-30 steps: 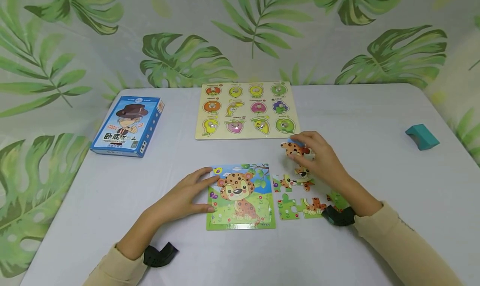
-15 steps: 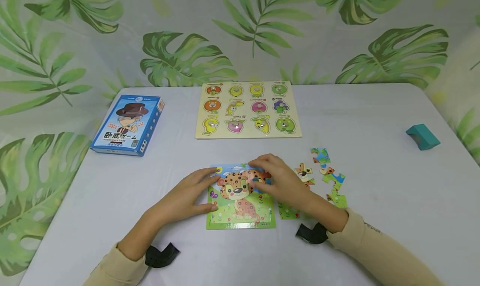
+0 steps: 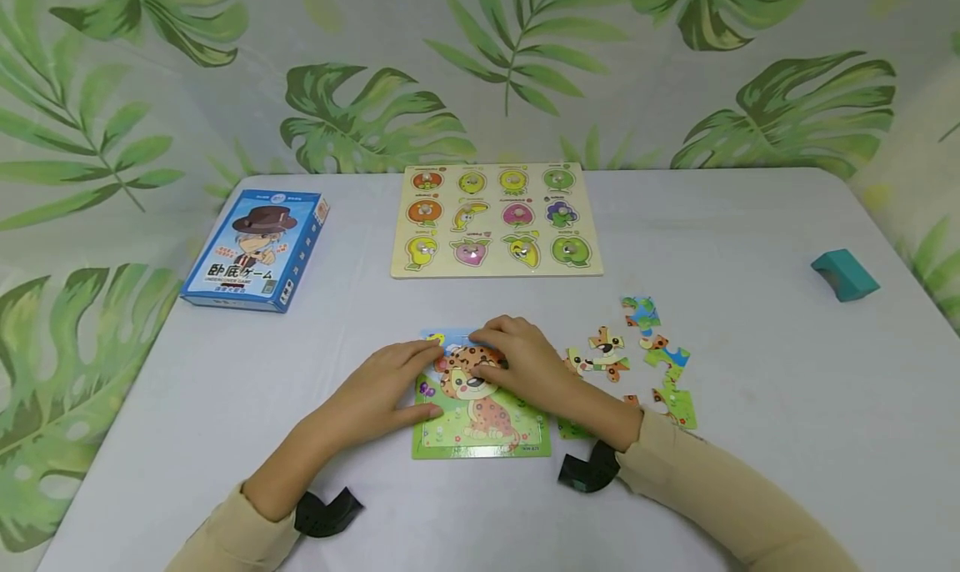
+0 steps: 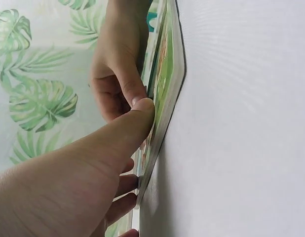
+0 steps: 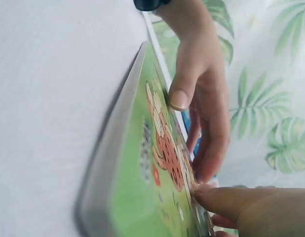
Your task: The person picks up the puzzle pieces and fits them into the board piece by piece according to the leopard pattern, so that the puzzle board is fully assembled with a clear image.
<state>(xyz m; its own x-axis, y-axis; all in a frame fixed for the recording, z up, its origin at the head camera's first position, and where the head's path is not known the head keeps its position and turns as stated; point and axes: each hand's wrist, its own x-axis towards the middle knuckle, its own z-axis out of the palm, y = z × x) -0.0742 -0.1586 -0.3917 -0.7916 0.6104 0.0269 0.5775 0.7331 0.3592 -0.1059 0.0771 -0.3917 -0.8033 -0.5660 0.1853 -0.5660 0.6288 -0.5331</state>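
A square puzzle board (image 3: 487, 429) with a spotted cub picture lies between the two hands. My left hand (image 3: 380, 386) rests along its left side, thumb and fingertips on the edge. Over the board's upper part, my right hand (image 3: 528, 363) pinches a puzzle piece between thumb and fingers; the piece is mostly hidden by the hand. In the right wrist view, the board (image 5: 137, 163) appears at a low angle with both hands above it. Loose puzzle pieces (image 3: 678, 407) lie to the right of the board, some partly under the right forearm.
A wooden fruit board (image 3: 491, 265) lies behind the puzzle. A blue card box (image 3: 251, 251) is at the left back, and a teal block (image 3: 845, 273) sits far right. Black wrist devices (image 3: 327, 513) hang at both cuffs.
My right hand has moved left from the loose pieces to the board's upper part, carrying a spotted piece. My left hand has stayed at the board's left edge, nearly still.
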